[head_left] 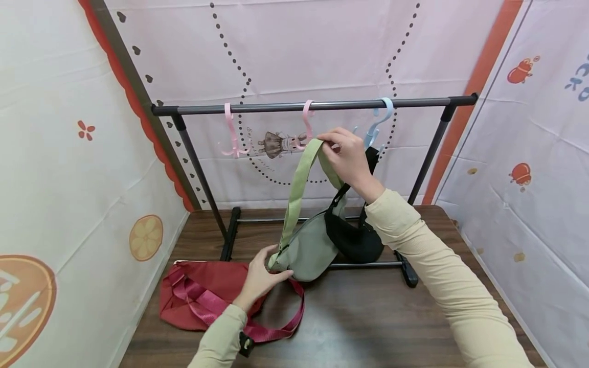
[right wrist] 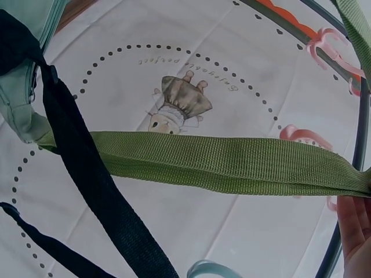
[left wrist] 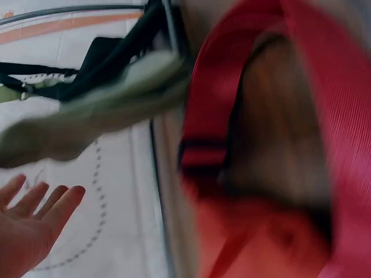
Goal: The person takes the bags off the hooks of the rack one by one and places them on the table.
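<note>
My right hand [head_left: 347, 156] pinches the light green strap [head_left: 299, 189] of a grey-green waist bag [head_left: 310, 250] at the top of its loop. The bag hangs tilted below, in front of the rack. Near its lower left end is my left hand [head_left: 259, 276], thumb and fingers spread. In the left wrist view those fingers [left wrist: 55, 211] are relaxed, a little apart from the bag. Just right of the grey-green bag, overlapping it, a black waist bag [head_left: 354, 245] hangs by its strap from a blue hook [head_left: 375, 125].
A black metal rack [head_left: 271, 108] stands on the wooden table [head_left: 340, 317]. Two pink hooks, one at left [head_left: 232, 134] and one at centre [head_left: 307, 120], hang on its bar. A red bag [head_left: 218, 276] with a crimson strap [head_left: 276, 333] lies at front left. Printed cloth surrounds the table.
</note>
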Available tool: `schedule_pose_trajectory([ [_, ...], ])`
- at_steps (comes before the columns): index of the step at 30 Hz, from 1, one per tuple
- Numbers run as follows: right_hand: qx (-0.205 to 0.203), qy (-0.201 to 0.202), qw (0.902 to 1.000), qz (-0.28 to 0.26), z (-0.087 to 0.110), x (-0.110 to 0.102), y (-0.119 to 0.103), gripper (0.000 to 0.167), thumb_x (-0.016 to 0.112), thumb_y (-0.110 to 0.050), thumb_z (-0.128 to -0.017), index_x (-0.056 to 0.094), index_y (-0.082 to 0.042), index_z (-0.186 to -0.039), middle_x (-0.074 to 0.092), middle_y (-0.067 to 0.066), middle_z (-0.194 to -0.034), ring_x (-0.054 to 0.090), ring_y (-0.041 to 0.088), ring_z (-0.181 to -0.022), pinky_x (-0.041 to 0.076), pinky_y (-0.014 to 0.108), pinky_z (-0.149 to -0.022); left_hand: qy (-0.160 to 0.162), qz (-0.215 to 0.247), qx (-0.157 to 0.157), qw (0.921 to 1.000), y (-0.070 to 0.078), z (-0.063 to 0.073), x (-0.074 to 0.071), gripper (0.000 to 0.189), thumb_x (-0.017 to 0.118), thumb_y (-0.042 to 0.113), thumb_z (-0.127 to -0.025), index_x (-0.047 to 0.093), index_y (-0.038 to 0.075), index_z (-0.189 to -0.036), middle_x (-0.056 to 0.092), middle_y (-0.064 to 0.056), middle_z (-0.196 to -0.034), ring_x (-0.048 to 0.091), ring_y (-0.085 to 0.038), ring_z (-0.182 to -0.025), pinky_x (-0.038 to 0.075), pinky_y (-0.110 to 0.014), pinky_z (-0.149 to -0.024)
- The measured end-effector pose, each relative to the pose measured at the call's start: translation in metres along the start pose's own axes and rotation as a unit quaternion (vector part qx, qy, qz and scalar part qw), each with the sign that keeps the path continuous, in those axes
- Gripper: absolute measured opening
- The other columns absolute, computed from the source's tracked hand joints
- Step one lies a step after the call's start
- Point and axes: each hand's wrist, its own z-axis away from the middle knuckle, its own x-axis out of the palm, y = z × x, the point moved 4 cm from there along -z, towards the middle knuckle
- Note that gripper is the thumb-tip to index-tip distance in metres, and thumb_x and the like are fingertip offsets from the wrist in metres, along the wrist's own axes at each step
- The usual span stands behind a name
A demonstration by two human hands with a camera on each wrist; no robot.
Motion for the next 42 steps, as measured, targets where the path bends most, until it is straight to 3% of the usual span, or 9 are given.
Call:
schedule_pose_trajectory([
  [3,0.001,0.005,1.0000,-0.006,0.001,0.001,0.000,0.019,0.053,0.008,-0.082,0.069,0.005,-0.092,0.064,0.014,-0.086,0.060,0.018,-0.074,0.053,0.026,-0.065,0.054,0.045,-0.040,0.9967,-0.005,0.007,0.018,0.060,0.081,0.032,-0.065,0.056,0.015,-0.117,0.062,-0.006,-0.109,0.057,-0.022,-0.099,0.047,-0.038,-0.082],
  [5,0.000,0.004,1.0000,-0.008,0.001,0.002,-0.001,0.019,0.053,0.008,-0.082,0.069,0.005,-0.092,0.064,0.014,-0.086,0.060,0.018,-0.075,0.053,0.025,-0.065,0.104,0.090,-0.061,0.9887,-0.007,0.010,0.026,0.052,0.082,0.025,-0.064,0.060,0.012,-0.109,0.064,-0.007,-0.101,0.059,-0.019,-0.091,0.047,-0.032,-0.078],
  [11,-0.008,0.005,0.9999,-0.006,0.001,0.002,-0.003,0.020,0.052,0.008,-0.081,0.069,0.005,-0.091,0.064,0.014,-0.086,0.061,0.018,-0.074,0.052,0.023,-0.064,0.195,0.245,-0.113,0.9430,-0.012,0.021,0.037,0.039,0.078,-0.001,-0.064,0.060,-0.001,-0.098,0.064,-0.010,-0.094,0.060,-0.005,-0.084,0.050,-0.027,-0.075],
  [16,-0.013,0.012,0.9997,-0.014,0.000,0.001,-0.004,0.019,0.053,0.009,-0.080,0.069,0.006,-0.091,0.064,0.014,-0.085,0.061,0.018,-0.074,0.052,0.022,-0.063,0.254,0.300,-0.114,0.9123,-0.007,0.027,0.020,0.028,0.072,-0.010,-0.066,0.058,-0.011,-0.091,0.063,-0.002,-0.080,0.060,-0.008,-0.072,0.050,-0.019,-0.064],
  [21,-0.007,0.030,0.9992,-0.026,-0.003,-0.004,-0.002,0.018,0.053,0.009,-0.079,0.069,0.006,-0.089,0.065,0.015,-0.083,0.061,0.018,-0.073,0.052,0.022,-0.062,0.307,0.313,-0.102,0.8931,-0.005,0.028,-0.005,0.017,0.070,-0.010,-0.070,0.056,-0.013,-0.079,0.057,0.002,-0.067,0.056,-0.008,-0.064,0.048,-0.016,-0.058],
  [26,0.019,0.037,0.9988,-0.025,-0.005,-0.008,0.002,0.019,0.053,0.008,-0.079,0.069,0.005,-0.088,0.065,0.014,-0.082,0.061,0.018,-0.071,0.053,0.024,-0.062,0.323,0.353,-0.070,0.8751,-0.003,0.023,-0.025,0.012,0.066,-0.015,-0.071,0.055,-0.014,-0.078,0.057,0.002,-0.065,0.057,-0.005,-0.063,0.049,-0.016,-0.059],
  [29,0.040,0.026,0.9988,-0.013,-0.005,-0.008,0.005,0.019,0.054,0.007,-0.079,0.070,0.004,-0.089,0.066,0.014,-0.083,0.062,0.019,-0.071,0.053,0.027,-0.062,0.325,0.361,-0.047,0.8730,0.001,0.020,-0.035,0.011,0.063,-0.017,-0.072,0.054,-0.016,-0.078,0.058,0.003,-0.065,0.058,-0.004,-0.062,0.050,-0.015,-0.059],
  [37,0.158,-0.028,0.9867,0.026,-0.003,-0.002,0.028,0.019,0.054,0.001,-0.081,0.070,0.001,-0.091,0.067,0.015,-0.085,0.062,0.024,-0.073,0.050,0.032,-0.068,0.327,0.297,0.020,0.8971,0.017,0.020,-0.059,0.008,0.059,-0.020,-0.072,0.054,-0.019,-0.078,0.061,0.005,-0.067,0.058,-0.001,-0.066,0.047,-0.011,-0.060],
  [42,0.208,-0.065,0.9747,0.049,0.003,0.007,0.043,0.020,0.054,-0.001,-0.081,0.070,0.001,-0.093,0.067,0.015,-0.084,0.061,0.024,-0.071,0.047,0.031,-0.065,0.338,0.287,0.069,0.8937,0.027,0.022,-0.072,0.007,0.063,-0.016,-0.072,0.057,-0.016,-0.076,0.063,-0.003,-0.069,0.059,-0.001,-0.069,0.047,-0.012,-0.064],
])
